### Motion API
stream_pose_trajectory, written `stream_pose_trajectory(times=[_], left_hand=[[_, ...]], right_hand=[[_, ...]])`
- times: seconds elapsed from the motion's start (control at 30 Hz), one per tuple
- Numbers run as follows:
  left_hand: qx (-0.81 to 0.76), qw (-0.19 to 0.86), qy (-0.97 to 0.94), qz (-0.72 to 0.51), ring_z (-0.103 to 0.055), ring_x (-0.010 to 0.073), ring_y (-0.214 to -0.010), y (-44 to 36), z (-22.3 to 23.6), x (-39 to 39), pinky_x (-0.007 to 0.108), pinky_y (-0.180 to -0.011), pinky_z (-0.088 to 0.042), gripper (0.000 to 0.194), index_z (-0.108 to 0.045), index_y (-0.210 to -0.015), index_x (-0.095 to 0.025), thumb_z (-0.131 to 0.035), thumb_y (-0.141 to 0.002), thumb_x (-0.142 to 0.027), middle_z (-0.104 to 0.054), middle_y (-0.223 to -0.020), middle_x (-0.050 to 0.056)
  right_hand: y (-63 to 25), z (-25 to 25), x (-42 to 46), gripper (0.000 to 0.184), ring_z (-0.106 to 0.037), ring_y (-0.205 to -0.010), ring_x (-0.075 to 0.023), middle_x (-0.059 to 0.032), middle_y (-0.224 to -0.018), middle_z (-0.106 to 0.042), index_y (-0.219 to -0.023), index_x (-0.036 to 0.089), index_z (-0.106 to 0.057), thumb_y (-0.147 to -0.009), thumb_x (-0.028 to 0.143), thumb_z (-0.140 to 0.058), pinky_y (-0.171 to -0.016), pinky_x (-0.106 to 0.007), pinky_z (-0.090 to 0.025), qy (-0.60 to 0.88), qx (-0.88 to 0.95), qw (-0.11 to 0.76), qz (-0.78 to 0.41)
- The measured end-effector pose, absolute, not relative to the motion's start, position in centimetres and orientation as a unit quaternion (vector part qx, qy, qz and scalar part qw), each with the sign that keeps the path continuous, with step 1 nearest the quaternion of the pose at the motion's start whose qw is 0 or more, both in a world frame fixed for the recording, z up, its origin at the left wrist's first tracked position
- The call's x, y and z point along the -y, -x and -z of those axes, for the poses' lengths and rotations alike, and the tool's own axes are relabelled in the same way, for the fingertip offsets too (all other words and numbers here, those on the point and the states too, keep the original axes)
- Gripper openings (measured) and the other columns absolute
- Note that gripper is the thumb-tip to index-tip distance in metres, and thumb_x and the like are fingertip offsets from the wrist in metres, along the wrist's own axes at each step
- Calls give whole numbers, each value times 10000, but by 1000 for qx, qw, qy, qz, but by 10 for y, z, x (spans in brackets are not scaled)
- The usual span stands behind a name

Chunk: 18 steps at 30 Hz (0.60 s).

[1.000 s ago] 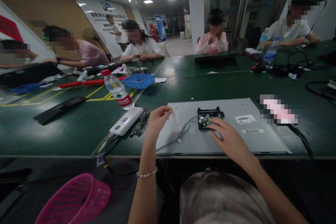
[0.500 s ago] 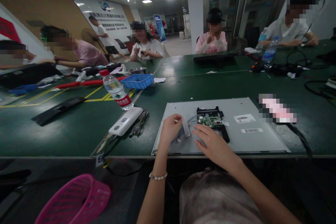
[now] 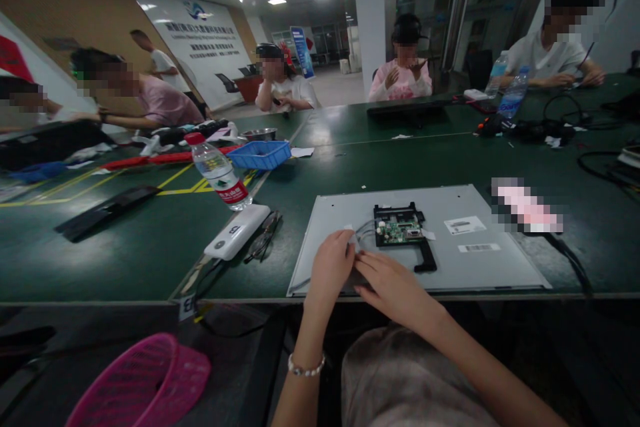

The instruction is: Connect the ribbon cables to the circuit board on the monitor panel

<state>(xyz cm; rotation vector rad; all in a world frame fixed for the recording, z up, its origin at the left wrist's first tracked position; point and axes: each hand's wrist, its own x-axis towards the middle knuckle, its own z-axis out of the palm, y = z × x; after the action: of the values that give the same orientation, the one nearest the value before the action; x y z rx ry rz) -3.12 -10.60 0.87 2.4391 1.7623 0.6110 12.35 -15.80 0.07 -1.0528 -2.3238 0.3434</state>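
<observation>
A flat grey metal panel (image 3: pixel 465 273) lies near the table edge in front of me. On it a green circuit board (image 3: pixel 397 231) sits in a black plastic bracket (image 3: pixel 427 260), with grey cables (image 3: pixel 367 229) running left from it. My left hand (image 3: pixel 333 268) is closed, pinching a whitish translucent strip of tape (image 3: pixel 349 232) above the panel. Close against it is my right hand (image 3: pixel 393 280), its fingers pressed together by the left fingertips. What the right fingers grip is hidden.
To the left are a white power bank (image 3: pixel 239 232), folded glasses (image 3: pixel 263 238), a water bottle (image 3: pixel 220 173) and a blue tray (image 3: pixel 263 155). A phone (image 3: pixel 525 205) with a cable lies right of the panel. A pink basket (image 3: pixel 145 380) stands below the table. Several people sit across.
My right hand has moved left and its fingers have closed in beside my left hand. The left hand has come slightly lower and nearer to me. The cables are more covered now.
</observation>
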Motion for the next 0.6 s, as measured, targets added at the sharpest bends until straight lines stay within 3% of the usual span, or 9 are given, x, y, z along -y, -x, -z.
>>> stream_pose_trajectory(times=[0.3, 0.47, 0.6], left_hand=[[-561, 43, -798, -217, -613, 222, -1048, 37, 6, 107, 349, -937, -463, 328, -545, -1196, -177, -508, -871, -200, -653, -1143, 87], [-551, 36, -803, -223, -574, 234, -1123, 36, 6, 110, 392, -983, -437, 376, -513, -1230, -177, -539, -857, -212, -606, -1231, 106], [-547, 35, -800, -242, -578, 231, -1111, 34, 6, 108, 381, -965, -452, 350, -518, -1200, -204, -550, -851, -213, -619, -1189, 87]], right_hand=[[-126, 3, 167, 469, -472, -1248, -260, -151, -1339, -532, -1283, 98, -525, -846, 258, -575, -1072, -421, -377, 385, 872, 272, -131], [-152, -4, 170, 349, -544, -1172, -216, -83, -1236, -623, -1224, 187, -588, -895, 266, -504, -1025, -383, -427, 378, 860, 297, -169], [-195, -7, 157, 292, -601, -1072, -206, -62, -1152, -666, -1135, 216, -640, -910, 262, -461, -960, -371, -467, 469, 796, 348, -160]])
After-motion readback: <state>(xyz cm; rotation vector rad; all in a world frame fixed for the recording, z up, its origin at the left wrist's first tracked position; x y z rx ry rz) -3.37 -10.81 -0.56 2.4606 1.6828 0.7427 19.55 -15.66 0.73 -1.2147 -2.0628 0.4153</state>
